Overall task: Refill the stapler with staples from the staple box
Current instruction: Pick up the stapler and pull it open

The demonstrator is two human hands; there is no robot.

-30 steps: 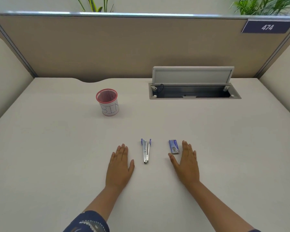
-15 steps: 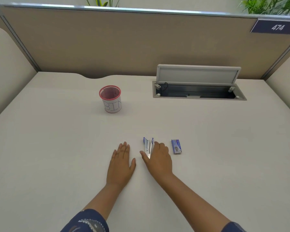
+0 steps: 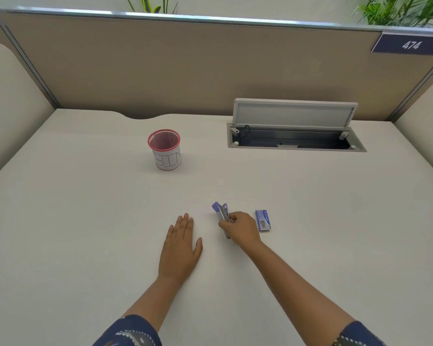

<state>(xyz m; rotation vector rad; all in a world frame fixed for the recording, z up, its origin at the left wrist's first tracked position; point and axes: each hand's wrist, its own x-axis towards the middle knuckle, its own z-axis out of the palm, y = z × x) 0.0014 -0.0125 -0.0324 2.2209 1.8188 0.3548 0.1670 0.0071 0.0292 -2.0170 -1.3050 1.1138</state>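
1. The desk [image 3: 85,221] is a pale surface that fills most of the view, with a tan partition [image 3: 185,66] along its far edge.
2. A cable tray [image 3: 295,139] is sunk into the desk near the far edge, right of the middle, with its lid [image 3: 294,113] standing open.
3. A red mesh cup [image 3: 166,149] with a paper label reading "BIN" stands upright left of the tray, well in from the far edge.
4. The left hand [image 3: 181,248] lies flat on the desk toward the near edge, its fingers straight and together, holding nothing.
5. The right hand [image 3: 240,229] curls its fingers around the stapler [image 3: 221,212], just right of the left hand.
6. The stapler's purple end points toward the far edge and pokes out past the fingers.
7. The staple box [image 3: 263,220], small and blue, lies flat on the desk just right of the right hand.
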